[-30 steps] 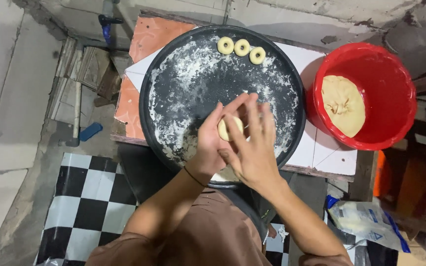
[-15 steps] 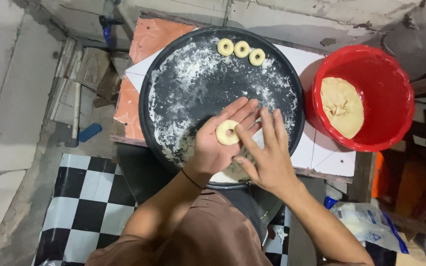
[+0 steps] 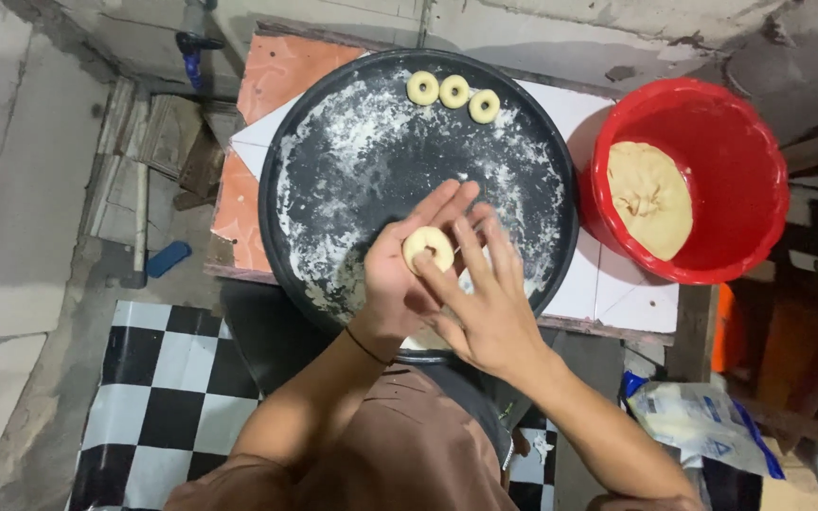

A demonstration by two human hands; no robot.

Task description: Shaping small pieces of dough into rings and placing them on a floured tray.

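A rough concrete corner with a black-and-white checkered floor (image 3: pixel 172 378) at the lower left holds a tiled tabletop (image 3: pixel 267 76) carrying a large round black tray (image 3: pixel 333 246) dusted with flour. At the centre of the frame the left hand (image 3: pixel 404 284) lies palm up with fingers spread, a small dough ring (image 3: pixel 428 248) resting on it, while the right hand (image 3: pixel 489 308) lies over it with fingertips touching the ring. Three more dough rings (image 3: pixel 453 92) sit in a row at the tray's upper edge, and a red bucket (image 3: pixel 740 161) with a lump of dough (image 3: pixel 650 199) stands at the upper right.
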